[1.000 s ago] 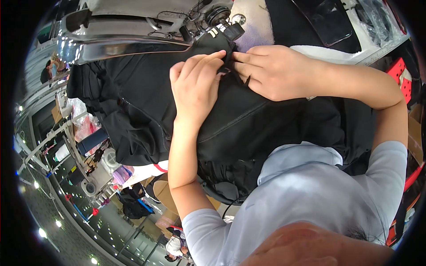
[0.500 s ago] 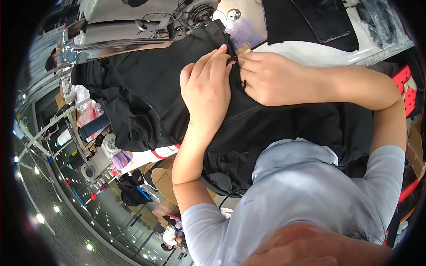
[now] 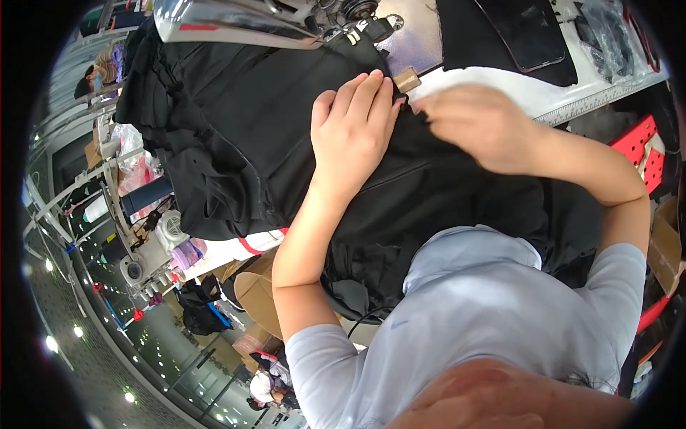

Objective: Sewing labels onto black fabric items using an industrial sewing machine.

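Note:
Black garment fabric (image 3: 236,114) lies spread and bunched below the sewing machine (image 3: 236,21). My left hand (image 3: 350,129) is closed on the fabric's edge, fingers together, beside a small tan block (image 3: 406,79). Just right of it, my right hand (image 3: 477,125) is raised a little over the cloth, smeared by motion, so whether anything is between its fingertips is unclear. Beyond the block shows the machine's pale plate (image 3: 414,39).
A phone (image 3: 525,39) lies on black cloth at the upper right, near plastic bags (image 3: 600,39) and a ruler edge (image 3: 572,107). A red perforated panel (image 3: 632,143) is at right, a cardboard box (image 3: 254,293) below left. A person (image 3: 268,386) works at the lower left.
My right hand has pulled back rightward from the seam where both hands were together. My left hand has moved right along the cloth. The tan block is now more exposed.

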The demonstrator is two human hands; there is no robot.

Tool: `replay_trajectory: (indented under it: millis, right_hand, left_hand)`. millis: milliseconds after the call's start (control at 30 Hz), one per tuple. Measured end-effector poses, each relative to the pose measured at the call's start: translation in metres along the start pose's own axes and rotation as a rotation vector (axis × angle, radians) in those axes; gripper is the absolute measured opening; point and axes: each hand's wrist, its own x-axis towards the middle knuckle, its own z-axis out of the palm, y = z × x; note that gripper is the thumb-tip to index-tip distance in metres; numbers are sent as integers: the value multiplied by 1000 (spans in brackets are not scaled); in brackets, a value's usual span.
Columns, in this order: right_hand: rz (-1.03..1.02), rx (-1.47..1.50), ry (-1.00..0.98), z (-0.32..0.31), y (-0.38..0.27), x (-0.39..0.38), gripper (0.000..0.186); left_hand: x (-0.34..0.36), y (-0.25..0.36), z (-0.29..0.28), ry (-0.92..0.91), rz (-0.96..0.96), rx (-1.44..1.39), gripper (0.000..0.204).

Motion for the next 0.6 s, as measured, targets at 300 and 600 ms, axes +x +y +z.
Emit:
replay_trajectory:
  millis: [300, 600]
  right_hand:
    - [-16, -393, -15, 11, 27, 40, 34]
    - [-42, -455, -26, 7, 22, 46, 28]
  left_hand:
    - [0, 1, 3, 35, -144, -186, 29]
    - [6, -4, 7, 35, -131, -107, 34]
